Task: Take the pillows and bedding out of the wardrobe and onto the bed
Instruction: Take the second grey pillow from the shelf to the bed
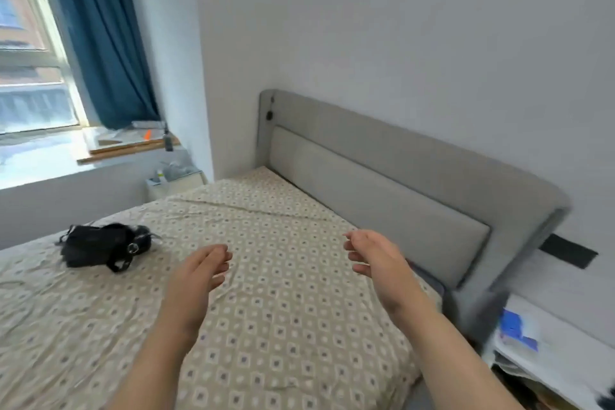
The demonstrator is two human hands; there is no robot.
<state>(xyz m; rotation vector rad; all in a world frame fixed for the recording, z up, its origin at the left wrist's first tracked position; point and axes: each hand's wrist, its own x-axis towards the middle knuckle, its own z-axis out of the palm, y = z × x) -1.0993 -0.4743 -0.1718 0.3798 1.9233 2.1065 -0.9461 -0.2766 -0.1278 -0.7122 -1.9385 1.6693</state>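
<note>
The bed (pixel 283 309) fills the centre and lower left of the frame, covered by a beige sheet (pixel 100 326) printed with small squares; no pillows or bedding lie on it, and the wardrobe is out of view. Your left hand (pixel 199 273) is at lower centre, held above the sheet with the fingers (pixel 218 255) loosely spread and slightly curled, gripping nothing. Your right hand (pixel 376 256) is to its right at the same height, well apart from it, palm turned inward, fingers likewise spread and curled, also empty. Whether either hand touches the sheet cannot be determined. A black bag (pixel 103 245) rests on the sheet at centre left, well apart from your left hand. The grey headboard (pixel 399 183) runs diagonally across centre right against the white wall (pixel 399 27). A white nightstand (pixel 559 343) occupies the lower right corner, beside the headboard's end. In the upper left, a blue curtain (pixel 103 36) hangs beside the window (pixel 30 60); the sill (pixel 43 156) below carries small items too blurred to identify.
</note>
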